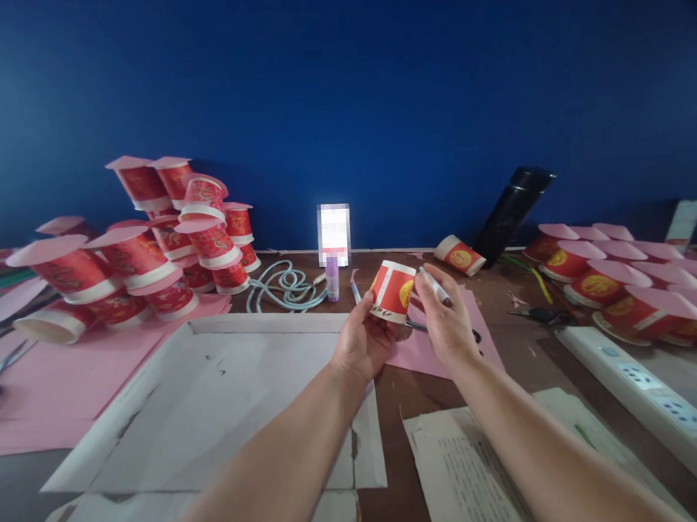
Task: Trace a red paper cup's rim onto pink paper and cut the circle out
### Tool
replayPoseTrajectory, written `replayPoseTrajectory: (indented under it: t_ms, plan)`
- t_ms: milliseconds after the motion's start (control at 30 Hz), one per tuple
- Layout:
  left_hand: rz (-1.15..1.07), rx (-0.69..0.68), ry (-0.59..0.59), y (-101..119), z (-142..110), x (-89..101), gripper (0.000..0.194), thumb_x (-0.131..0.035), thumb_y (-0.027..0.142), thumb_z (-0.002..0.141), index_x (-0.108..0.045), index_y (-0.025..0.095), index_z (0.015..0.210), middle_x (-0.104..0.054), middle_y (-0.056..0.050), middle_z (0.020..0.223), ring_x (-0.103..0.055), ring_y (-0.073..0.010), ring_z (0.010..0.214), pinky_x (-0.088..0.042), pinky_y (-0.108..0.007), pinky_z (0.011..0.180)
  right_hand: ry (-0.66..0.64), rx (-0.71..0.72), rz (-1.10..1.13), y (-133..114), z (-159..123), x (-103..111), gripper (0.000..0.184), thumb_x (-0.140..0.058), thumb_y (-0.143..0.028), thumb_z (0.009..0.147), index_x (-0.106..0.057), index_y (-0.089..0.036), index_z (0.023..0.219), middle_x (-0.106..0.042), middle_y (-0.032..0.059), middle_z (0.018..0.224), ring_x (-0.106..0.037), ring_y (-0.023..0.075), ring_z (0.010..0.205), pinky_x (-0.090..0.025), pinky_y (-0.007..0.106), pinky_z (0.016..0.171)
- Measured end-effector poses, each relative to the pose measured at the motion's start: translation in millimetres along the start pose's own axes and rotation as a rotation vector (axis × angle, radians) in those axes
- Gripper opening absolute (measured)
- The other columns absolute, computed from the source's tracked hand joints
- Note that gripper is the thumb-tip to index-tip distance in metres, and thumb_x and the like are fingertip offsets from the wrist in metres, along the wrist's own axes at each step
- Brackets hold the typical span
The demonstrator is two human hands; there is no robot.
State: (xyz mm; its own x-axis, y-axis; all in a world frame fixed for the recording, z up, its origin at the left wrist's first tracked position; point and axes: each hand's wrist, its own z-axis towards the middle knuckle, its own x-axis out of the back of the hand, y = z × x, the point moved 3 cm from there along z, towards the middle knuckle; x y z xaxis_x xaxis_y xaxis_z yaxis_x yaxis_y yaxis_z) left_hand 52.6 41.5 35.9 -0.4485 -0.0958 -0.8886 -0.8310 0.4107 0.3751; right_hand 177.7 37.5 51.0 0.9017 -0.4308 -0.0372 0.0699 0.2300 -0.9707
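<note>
Held cup [394,288] red, yellow emblem [406,292]; wall [341,100] blue

Prob. a craft wkspc: pink ppr [54,397], scissors [5,364] & stacked red cups [212,242] on brown tbl [527,376].

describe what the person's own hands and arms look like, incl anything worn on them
The left hand and right hand are ungloved. The left forearm and right forearm are bare as far as the picture shows, with no sleeve in view. No watch, bracelet or ring shows.
</note>
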Motion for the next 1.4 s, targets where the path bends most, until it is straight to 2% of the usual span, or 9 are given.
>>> replayPoseTrajectory:
  t_ms: [100,333,467,667,833,1000,1100,1200,1400]
  plan:
    - [0.023,0.014,-0.042,-2,0,0.1,0.023,-0.063,0.029,0.085,-0.068,0.009,0.095,-0.07,-0.009,0.082,-0.063,-0.0128,0.067,-0.048,-0.022,0.059,-0.097,-0.108,0.099,1,-4,-7,0.058,-0.072,-0.057,0.073,-0.059,-0.027,0.12,-0.072,0.0041,0.105,-0.07,0.0228,0.091,-0.058,0.037,0.078]
    - [0.021,0.011,-0.174,-9,-6,-3.3,0.032,-0.07,0.039,0.081,-0.069,0.014,0.101,-0.07,-0.005,0.091,-0.063,-0.0113,0.076,-0.049,-0.023,0.071,-0.087,-0.04,0.051,-10,-7,-11,0.052,-0.075,-0.051,0.073,-0.062,-0.02,0.112,-0.074,0.0059,0.099,-0.07,0.0222,0.088,-0.058,0.034,0.074]
    - [0.05,0.024,-0.166,-17,-7,-2.1,0.031,-0.079,0.031,0.072,-0.07,0.017,0.099,-0.07,-0.003,0.091,-0.062,-0.0103,0.075,-0.048,-0.023,0.074,-0.112,-0.012,0.049,-7,-7,-13,0.055,-0.075,-0.05,0.074,-0.06,-0.018,0.116,-0.075,0.0069,0.094,-0.071,0.0224,0.082,-0.059,0.032,0.064]
    - [0.08,-0.009,-0.135,-14,-6,-0.2,0.023,-0.077,0.024,0.074,-0.071,0.014,0.094,-0.07,-0.004,0.086,-0.059,-0.0101,0.069,-0.044,-0.022,0.062,-0.132,0.305,-0.178,-5,-10,-13,0.038,-0.061,-0.045,0.088,-0.059,-0.02,0.116,-0.073,0.007,0.097,-0.072,0.0194,0.082,-0.059,0.027,0.063]
    - [0.071,-0.02,-0.134,-9,-8,-3.6,0.02,-0.074,0.025,0.078,-0.071,0.013,0.093,-0.068,-0.004,0.083,-0.057,-0.0091,0.067,-0.043,-0.019,0.056,0.024,0.43,-0.243,-3,-4,0,0.038,-0.054,-0.041,0.093,-0.054,-0.021,0.125,-0.064,0.0116,0.116,-0.067,0.0207,0.096,-0.058,0.035,0.08]
    - [0.031,-0.051,-0.071,-6,-2,0.1,0.023,-0.079,0.022,0.071,-0.069,0.013,0.089,-0.067,-0.003,0.081,-0.056,-0.0069,0.062,-0.04,-0.018,0.05,0.106,0.725,-0.349,-31,-15,4,0.025,-0.051,-0.03,0.095,-0.062,-0.024,0.117,-0.067,0.008,0.109,-0.064,0.019,0.09,-0.055,0.039,0.082]
    - [0.041,-0.067,-0.017,-5,1,3.8,0.026,-0.081,0.022,0.068,-0.068,0.014,0.089,-0.067,-0.002,0.081,-0.057,-0.0074,0.064,-0.041,-0.018,0.053,0.035,0.886,-0.438,-43,-25,1,0.02,-0.057,-0.023,0.091,-0.066,-0.024,0.109,-0.071,0.0069,0.102,-0.064,0.0208,0.093,-0.053,0.04,0.083]
    - [0.113,-0.082,-0.029,-5,1,4.4,0.029,-0.08,0.028,0.069,-0.068,0.014,0.092,-0.068,-0.004,0.085,-0.061,-0.0124,0.072,-0.045,-0.023,0.059,-0.048,0.949,-0.477,-45,-30,-3,0.022,-0.06,-0.018,0.088,-0.065,-0.024,0.108,-0.072,0.0051,0.096,-0.066,0.0201,0.088,-0.053,0.039,0.082]
    - [0.121,-0.084,-0.059,-4,1,3.6,0.03,-0.079,0.028,0.07,-0.068,0.015,0.094,-0.069,-0.006,0.091,-0.063,-0.0147,0.079,-0.046,-0.025,0.068,-0.005,0.932,-0.555,-40,-28,-5,0.018,-0.059,-0.019,0.088,-0.066,-0.024,0.104,-0.074,0.0038,0.093,-0.068,0.0202,0.087,-0.052,0.039,0.083]
